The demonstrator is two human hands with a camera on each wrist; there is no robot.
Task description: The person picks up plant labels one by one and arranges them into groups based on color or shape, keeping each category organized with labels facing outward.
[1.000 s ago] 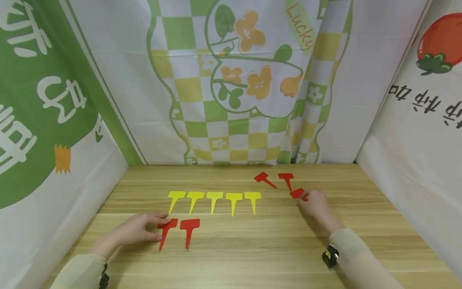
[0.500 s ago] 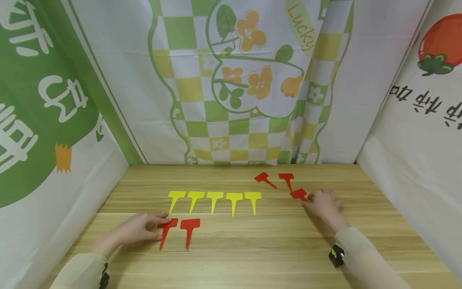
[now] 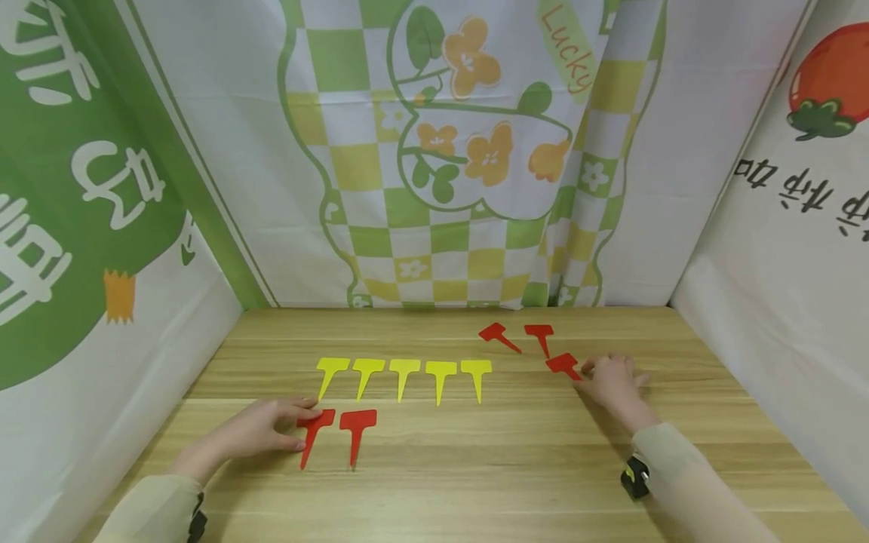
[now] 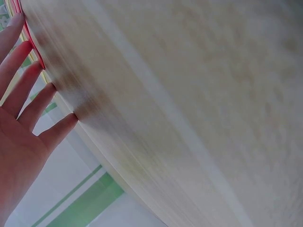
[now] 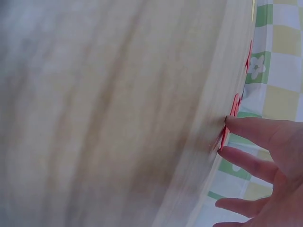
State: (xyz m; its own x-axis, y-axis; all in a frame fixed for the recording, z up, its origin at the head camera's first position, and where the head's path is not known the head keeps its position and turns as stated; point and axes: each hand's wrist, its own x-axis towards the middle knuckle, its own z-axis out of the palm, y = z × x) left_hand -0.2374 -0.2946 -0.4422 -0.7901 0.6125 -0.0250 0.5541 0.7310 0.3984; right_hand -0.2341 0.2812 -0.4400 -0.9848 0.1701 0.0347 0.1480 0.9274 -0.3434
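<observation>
Two red T-shaped plant labels lie at the front left. The fingertips of my left hand (image 3: 261, 430) touch the outer red label (image 3: 314, 437), with its head partly under them; the other red label (image 3: 356, 437) lies beside it. In the left wrist view the left fingers are spread and fairly straight. My right hand (image 3: 614, 385) is at the stem of another red label (image 3: 562, 363) on the right. In the right wrist view thumb and forefinger stand apart on either side of this red label (image 5: 224, 135), tips at the wood. Two more red labels (image 3: 539, 338) lie behind it.
Several yellow T-shaped labels (image 3: 405, 377) lie in a row across the middle of the wooden table (image 3: 475, 483). Cloth hangings stand at the back (image 3: 448, 256), left and right. Both wrists wear black straps.
My right hand has slid right, from the head of the nearest red label to its stem end, uncovering the head. That label has shifted slightly. My left hand has stayed put.
</observation>
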